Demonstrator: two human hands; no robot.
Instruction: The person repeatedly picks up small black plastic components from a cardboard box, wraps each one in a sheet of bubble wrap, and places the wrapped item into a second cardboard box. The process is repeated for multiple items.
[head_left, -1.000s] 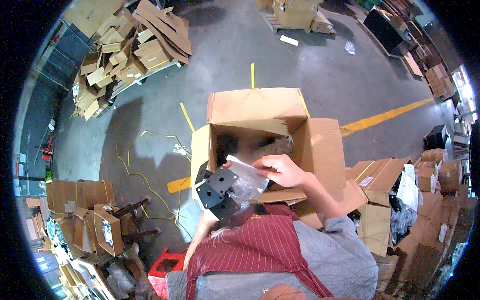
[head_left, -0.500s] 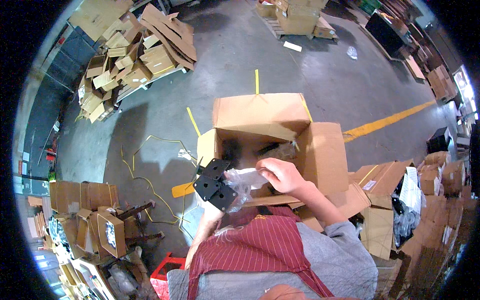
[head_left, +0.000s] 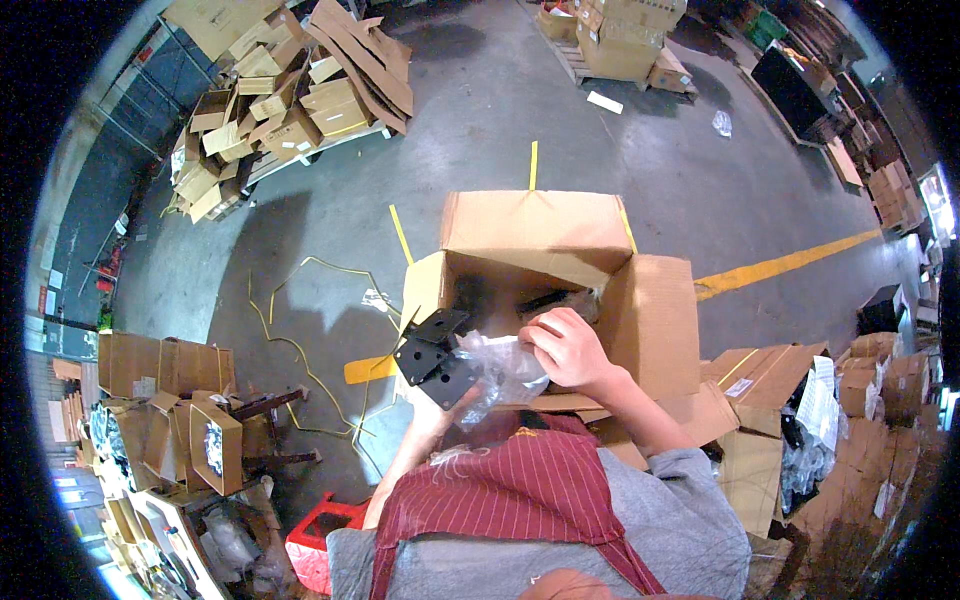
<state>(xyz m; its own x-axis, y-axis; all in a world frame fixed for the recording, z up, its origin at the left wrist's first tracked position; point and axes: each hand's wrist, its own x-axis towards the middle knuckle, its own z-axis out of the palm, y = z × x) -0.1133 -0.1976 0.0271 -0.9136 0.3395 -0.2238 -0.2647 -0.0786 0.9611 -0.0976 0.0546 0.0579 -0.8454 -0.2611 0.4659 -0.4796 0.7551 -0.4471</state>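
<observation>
Pinching a crinkly clear plastic bag (head_left: 503, 368), the right hand (head_left: 572, 350) is closed on its top. Black metal brackets (head_left: 432, 357) stick out to the left, over the open cardboard box (head_left: 650, 320). Left hand (head_left: 432, 412) is underneath them, mostly hidden, so I cannot tell its grip.

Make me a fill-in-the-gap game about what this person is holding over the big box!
1. The right hand pinches a clear ____ bag.
2. The metal brackets poking out of the bag are coloured ____.
3. The cardboard box in front of the person has its flaps ____.
4. The painted line on the floor is ____.

Missing words: plastic; black; open; yellow
</observation>
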